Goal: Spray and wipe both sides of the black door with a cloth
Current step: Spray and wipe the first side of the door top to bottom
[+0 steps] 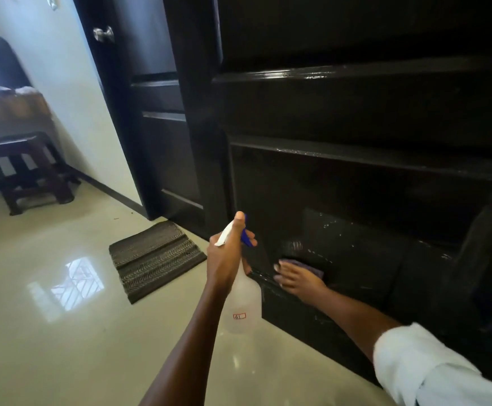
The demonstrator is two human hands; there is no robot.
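Left hand point(227, 253) grips translucent spray bottle point(243, 303); right hand point(296, 278) flat, apparently pressing purple cloth point(315, 269) on glossy door point(356, 171).

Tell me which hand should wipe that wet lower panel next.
Right. The right hand already presses the purple cloth flat against the black door low down; the left hand grips the spray bottle.

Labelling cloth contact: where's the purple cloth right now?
In the head view, lower centre-right: the purple cloth lies flat against the wet bottom panel of the glossy black door, under the right hand, just right of the clear plastic spray bottle.
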